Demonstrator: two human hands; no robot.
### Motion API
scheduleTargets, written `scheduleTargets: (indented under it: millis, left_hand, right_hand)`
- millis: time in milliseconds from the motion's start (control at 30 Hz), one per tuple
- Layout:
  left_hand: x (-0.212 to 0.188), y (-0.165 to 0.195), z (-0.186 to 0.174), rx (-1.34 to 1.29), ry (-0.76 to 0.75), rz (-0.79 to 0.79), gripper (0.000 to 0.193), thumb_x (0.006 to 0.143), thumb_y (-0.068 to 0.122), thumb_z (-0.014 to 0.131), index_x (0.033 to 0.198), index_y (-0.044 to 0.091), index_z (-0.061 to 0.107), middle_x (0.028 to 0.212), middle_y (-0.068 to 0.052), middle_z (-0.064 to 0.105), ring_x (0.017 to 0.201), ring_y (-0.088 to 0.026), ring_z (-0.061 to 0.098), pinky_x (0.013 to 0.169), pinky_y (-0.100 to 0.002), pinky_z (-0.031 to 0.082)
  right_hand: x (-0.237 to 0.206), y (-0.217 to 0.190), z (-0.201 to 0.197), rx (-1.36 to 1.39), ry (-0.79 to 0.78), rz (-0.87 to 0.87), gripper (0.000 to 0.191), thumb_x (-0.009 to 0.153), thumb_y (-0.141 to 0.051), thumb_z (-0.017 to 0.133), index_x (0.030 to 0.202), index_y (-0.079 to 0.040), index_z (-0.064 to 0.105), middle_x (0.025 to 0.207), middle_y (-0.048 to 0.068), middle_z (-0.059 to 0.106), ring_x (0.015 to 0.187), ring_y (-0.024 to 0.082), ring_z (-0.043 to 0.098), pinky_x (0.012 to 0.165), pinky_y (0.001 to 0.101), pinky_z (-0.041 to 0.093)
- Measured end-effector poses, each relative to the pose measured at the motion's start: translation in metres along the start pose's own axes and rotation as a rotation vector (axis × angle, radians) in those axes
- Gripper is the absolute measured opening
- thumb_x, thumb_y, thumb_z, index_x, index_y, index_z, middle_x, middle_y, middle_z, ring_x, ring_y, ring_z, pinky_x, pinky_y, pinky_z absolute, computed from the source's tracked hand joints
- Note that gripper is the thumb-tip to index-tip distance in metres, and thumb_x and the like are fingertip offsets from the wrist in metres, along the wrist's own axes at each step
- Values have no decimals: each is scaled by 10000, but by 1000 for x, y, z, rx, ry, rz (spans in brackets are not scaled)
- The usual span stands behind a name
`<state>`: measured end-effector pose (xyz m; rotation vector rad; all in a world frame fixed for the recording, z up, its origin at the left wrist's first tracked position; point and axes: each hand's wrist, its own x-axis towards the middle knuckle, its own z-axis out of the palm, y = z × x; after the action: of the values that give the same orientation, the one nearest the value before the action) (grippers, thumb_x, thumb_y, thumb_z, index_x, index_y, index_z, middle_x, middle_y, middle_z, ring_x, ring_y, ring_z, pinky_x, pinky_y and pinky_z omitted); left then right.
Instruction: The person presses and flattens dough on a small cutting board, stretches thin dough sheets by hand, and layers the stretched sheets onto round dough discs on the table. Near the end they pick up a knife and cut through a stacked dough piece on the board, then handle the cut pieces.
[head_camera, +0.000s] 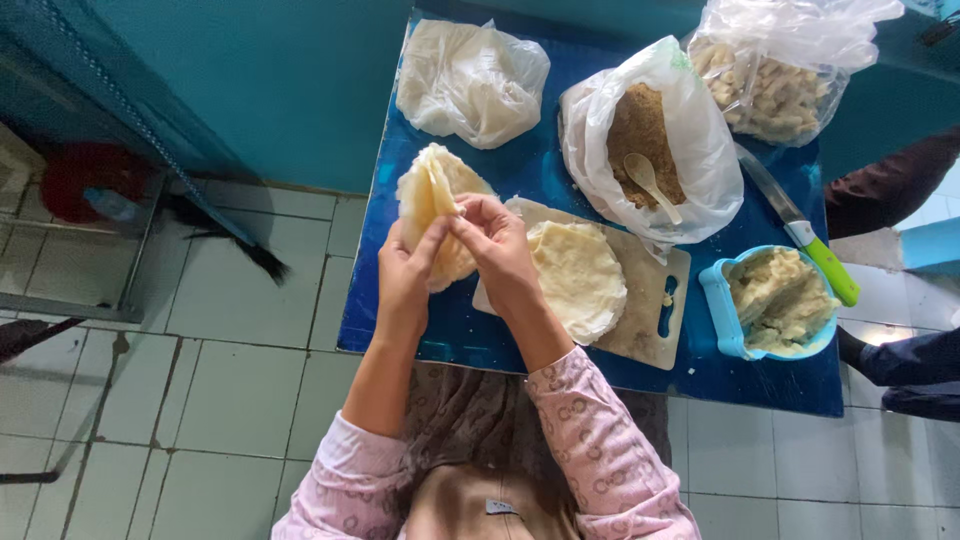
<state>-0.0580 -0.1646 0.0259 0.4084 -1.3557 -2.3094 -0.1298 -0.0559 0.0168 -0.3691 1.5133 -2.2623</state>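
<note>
**A small place for making food**

This looks like a simple kitchen corner. A low blue bench holds food things: a wooden cutting board, a knife with a green handle, a blue tub of soft dough, and plastic bags with brown crumbs and a spoon. The floor has pale tiles, and the walls are teal.

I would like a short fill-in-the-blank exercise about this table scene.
1. Both hands hold a thin ____ above the blue table.
2. The spoon lies in a bag of ____ crumbs.
3. The knife has a ____ handle.
4. A stack of wrappers rests on the cutting ____.

Missing words: wrapper; brown; green; board
</note>
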Motion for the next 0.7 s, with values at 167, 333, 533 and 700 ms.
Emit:
scheduleTargets:
  millis: [167,333,533,700]
  left_hand:
    - [10,-11,-10,-227,174,-107,334,1060,192,559,1310,-21,616,1162,-112,690,1011,-205,673,869,-358,561]
    - [11,-3,-26,-345,221,-178,367,1022,205,552,1328,5,573,1254,-102,687,1135,-246,681,974,-420,568]
    - [6,28,-47,-363,377,-158,427,998,227,576,1386,68,494,1318,-81,628,1210,-251,639,1013,-484,550]
    - [-12,58,-42,-335,263,-52,451,1028,238,577,1420,26,510,1348,-100,633,1236,-262,641,1053,-463,534]
  right_hand:
    - [1,-7,-10,367,30,-2,83,1137,-84,670,1131,-11,632,1072,64,667,886,131,599,753,278,455]
    - [4,-54,-32,529,236,210,271,1003,-190,521,1190,-43,651,1131,82,714,1074,199,678,971,352,563]
    - [-10,-103,-42,429,305,-118,172,1018,-183,511,1104,-91,629,1132,88,695,1110,243,682,993,436,561]
    - [2,-73,-16,-746,168,-600,111,1088,-150,554,1077,-48,596,1132,114,617,1025,235,634,944,374,544]
